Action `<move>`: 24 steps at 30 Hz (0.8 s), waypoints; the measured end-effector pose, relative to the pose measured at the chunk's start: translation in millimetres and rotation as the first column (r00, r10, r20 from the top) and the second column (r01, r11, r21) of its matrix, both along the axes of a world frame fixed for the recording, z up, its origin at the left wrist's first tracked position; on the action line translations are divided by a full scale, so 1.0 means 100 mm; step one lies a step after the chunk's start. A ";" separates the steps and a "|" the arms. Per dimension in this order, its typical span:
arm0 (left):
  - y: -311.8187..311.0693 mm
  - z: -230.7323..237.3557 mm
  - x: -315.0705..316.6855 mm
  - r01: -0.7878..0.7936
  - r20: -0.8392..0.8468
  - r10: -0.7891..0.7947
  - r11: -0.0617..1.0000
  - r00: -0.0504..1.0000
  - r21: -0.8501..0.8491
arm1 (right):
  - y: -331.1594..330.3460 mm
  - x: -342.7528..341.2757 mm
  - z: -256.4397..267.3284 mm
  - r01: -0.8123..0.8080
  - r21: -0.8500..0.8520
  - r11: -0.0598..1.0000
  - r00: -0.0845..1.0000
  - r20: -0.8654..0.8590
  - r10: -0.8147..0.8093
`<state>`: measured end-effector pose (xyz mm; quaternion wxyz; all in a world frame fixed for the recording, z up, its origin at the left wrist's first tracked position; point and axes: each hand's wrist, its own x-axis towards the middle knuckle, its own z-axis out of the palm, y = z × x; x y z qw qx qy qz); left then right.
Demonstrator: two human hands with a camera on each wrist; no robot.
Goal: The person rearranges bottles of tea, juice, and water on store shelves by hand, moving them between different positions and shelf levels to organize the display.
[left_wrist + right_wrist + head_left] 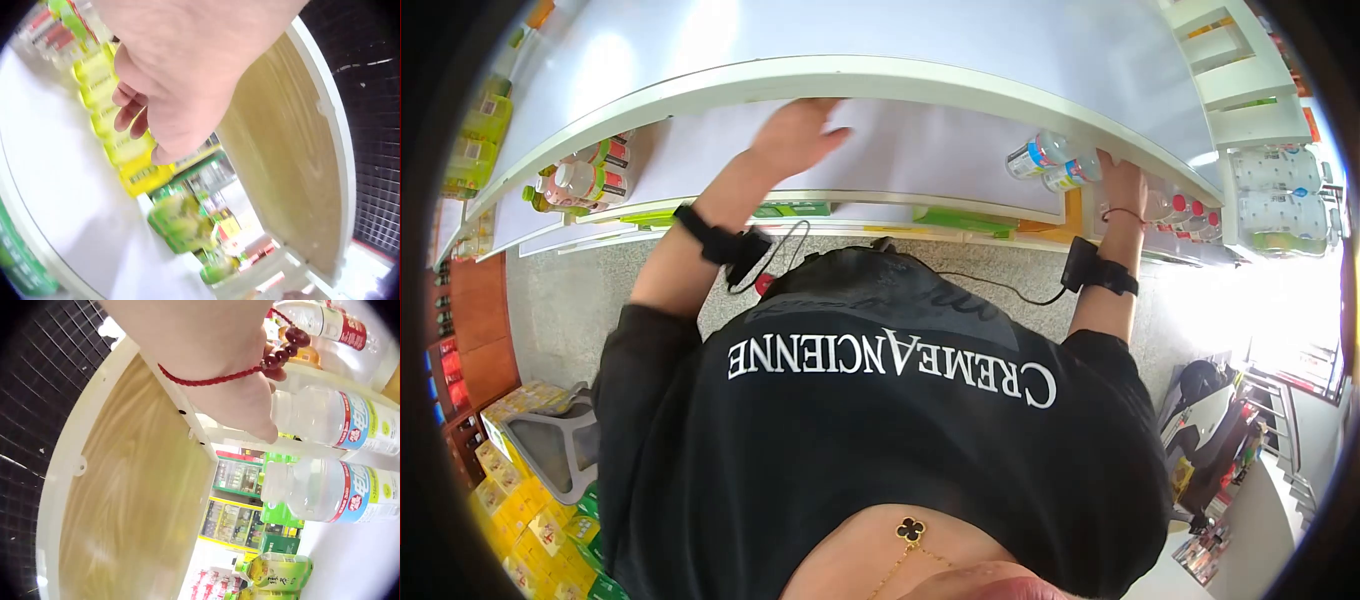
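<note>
My left hand (800,137) reaches over the white lower shelf (920,150), its fingertips passing under the upper shelf's edge. In the left wrist view, the left hand (181,81) has loosely bent fingers and holds nothing. Over at the right, my right hand (1124,185) is beside two clear bottles with blue and white labels. From the right wrist, the right hand (231,394) overlaps the cap of the nearer drink bottle (325,415); a second bottle (331,490) stands next to it. Most of the right fingers are hidden, so I cannot tell whether they grip that cap.
An upper shelf board (880,75) overhangs both hands. Red-labelled bottles (590,180) stand at the shelf's left end, and red-capped bottles (1190,215) are right of the right hand. Wrapped water packs (1280,205) are at far right. Yellow cartons (520,510) are stacked lower left.
</note>
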<state>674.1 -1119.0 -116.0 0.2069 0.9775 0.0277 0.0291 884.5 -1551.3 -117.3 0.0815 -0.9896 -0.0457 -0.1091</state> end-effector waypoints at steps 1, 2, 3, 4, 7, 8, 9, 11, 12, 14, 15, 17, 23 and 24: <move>-0.24 0.08 0.17 0.087 0.054 -0.090 0.995 0.995 0.055 | -0.04 0.06 -0.06 -0.038 0.027 0.999 0.999 0.023 0.037; -0.46 0.15 0.32 0.173 0.097 -0.184 0.978 0.978 0.115 | -0.06 0.06 -0.06 -0.040 0.028 0.999 0.999 0.023 0.039; -0.66 0.15 0.49 0.215 0.045 -0.220 0.973 0.975 0.084 | -0.05 0.03 -0.06 -0.046 0.058 0.997 0.999 -0.008 0.046; -0.84 0.14 0.68 0.254 -0.005 -0.254 0.966 0.967 0.052 | -0.04 0.02 -0.06 -0.052 0.091 0.994 0.998 -0.037 0.056; -1.37 0.04 1.17 0.438 0.132 -0.426 0.895 0.895 -0.083 | -0.06 0.00 -0.09 -0.060 0.117 0.991 0.997 -0.040 0.065; -1.54 -0.07 1.32 0.487 0.217 -0.464 0.871 0.859 -0.065 | -0.06 -0.01 -0.10 -0.057 0.123 0.991 0.997 -0.043 0.063; -1.70 -0.03 1.38 0.519 0.260 -0.477 0.846 0.839 -0.122 | -0.08 -0.03 -0.11 -0.077 0.131 0.988 0.997 -0.017 0.080; -1.98 0.00 1.52 0.574 0.334 -0.493 0.790 0.804 -0.215 | -0.08 -0.08 -0.09 -0.088 0.140 0.986 0.996 0.009 0.087; -2.09 -0.01 1.58 0.576 0.332 -0.490 0.780 0.806 -0.246 | -0.07 -0.12 -0.06 -0.076 0.183 0.980 0.996 -0.034 0.084; -2.27 -0.02 1.70 0.555 0.283 -0.482 0.773 0.829 -0.308 | -0.06 -0.16 -0.05 -0.055 0.226 0.973 0.995 -0.073 0.073; -2.34 -0.03 1.74 0.540 0.257 -0.477 0.774 0.841 -0.331 | -0.06 -0.17 -0.07 -0.068 0.218 0.974 0.995 -0.056 0.082; -2.44 -0.05 1.82 0.512 0.198 -0.473 0.779 0.859 -0.362 | -0.07 -0.21 -0.08 -0.075 0.207 0.975 0.996 -0.037 0.085; -2.26 -0.09 1.71 0.440 0.116 -0.425 0.862 0.898 -0.251 | -0.03 -0.32 -0.06 -0.070 0.214 0.974 0.997 -0.008 0.073; -2.16 -0.10 1.65 0.427 0.119 -0.410 0.882 0.904 -0.201 | -0.06 -0.31 -0.08 -0.076 0.227 0.971 0.997 -0.006 0.080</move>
